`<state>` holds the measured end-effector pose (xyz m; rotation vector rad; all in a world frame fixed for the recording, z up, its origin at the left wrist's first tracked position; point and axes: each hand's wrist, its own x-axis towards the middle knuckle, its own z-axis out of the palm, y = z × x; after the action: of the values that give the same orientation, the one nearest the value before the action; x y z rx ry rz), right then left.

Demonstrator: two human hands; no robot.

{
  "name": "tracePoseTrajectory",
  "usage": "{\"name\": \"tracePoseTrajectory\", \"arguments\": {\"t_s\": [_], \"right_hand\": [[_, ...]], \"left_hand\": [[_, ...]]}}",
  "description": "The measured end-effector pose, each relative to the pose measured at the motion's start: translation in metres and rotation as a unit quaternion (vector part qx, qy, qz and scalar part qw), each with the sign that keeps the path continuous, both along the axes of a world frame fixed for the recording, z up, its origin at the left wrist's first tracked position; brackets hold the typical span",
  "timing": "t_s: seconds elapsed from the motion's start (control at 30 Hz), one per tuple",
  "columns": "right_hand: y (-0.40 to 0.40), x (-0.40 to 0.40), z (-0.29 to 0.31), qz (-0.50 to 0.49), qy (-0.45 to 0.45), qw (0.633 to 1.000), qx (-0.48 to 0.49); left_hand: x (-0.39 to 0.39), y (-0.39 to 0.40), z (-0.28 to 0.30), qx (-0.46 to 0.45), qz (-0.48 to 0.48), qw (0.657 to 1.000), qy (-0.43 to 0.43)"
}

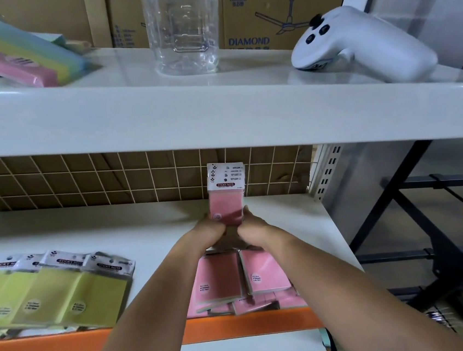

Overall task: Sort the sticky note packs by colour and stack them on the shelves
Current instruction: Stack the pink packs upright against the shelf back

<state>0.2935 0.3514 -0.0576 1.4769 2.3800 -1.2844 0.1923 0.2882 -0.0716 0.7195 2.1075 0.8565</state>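
Note:
Both hands hold a small bundle of pink sticky note packs (226, 201) upright above the middle shelf (133, 228), white header cards pointing up. My left hand (209, 230) grips the bundle's lower left side, and my right hand (254, 227) grips its lower right side. Below my wrists, several more pink packs (259, 271) lie in a loose pile at the shelf's front right. A row of overlapping yellow packs (51, 291) lies at the front left of the same shelf.
The upper shelf (218, 111) carries a clear plastic jar (182, 27), a white handheld controller (359, 44), large multicoloured pads (12, 55) and cardboard boxes behind. A wire grid (96, 181) backs the middle shelf. An orange beam (254, 324) edges its front. Black metal framing (431, 240) stands to the right.

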Motion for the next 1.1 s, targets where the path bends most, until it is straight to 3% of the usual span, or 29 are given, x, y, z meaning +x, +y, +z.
{"name": "tracePoseTrajectory", "arguments": {"t_s": [0.13, 0.33, 0.5, 0.63, 0.73, 0.9, 1.1], "right_hand": [[-0.001, 0.004, 0.002, -0.006, -0.011, 1.0, -0.014], [0.005, 0.022, 0.016, -0.01, 0.034, 0.999, 0.018], [0.008, 0.046, 0.031, 0.026, -0.053, 0.996, 0.07], [0.01, 0.063, 0.037, 0.031, -0.095, 0.994, 0.048], [0.004, 0.075, 0.039, -0.028, -0.081, 0.996, 0.015], [-0.006, 0.088, 0.036, -0.067, -0.071, 0.995, -0.025], [-0.017, 0.087, 0.037, -0.045, -0.068, 0.997, -0.009]], "left_hand": [[0.006, -0.002, 0.007, -0.026, 0.039, 0.999, 0.009], [0.02, -0.012, 0.026, 0.005, 0.072, 0.997, 0.039], [0.035, -0.022, 0.038, -0.016, 0.013, 0.991, 0.13], [0.055, -0.036, 0.05, -0.054, -0.02, 0.979, 0.197], [0.072, -0.043, 0.053, -0.067, -0.033, 0.977, 0.198], [0.099, -0.056, 0.065, -0.045, -0.024, 0.954, 0.294], [0.116, -0.062, 0.073, -0.098, -0.053, 0.969, 0.222]]}}
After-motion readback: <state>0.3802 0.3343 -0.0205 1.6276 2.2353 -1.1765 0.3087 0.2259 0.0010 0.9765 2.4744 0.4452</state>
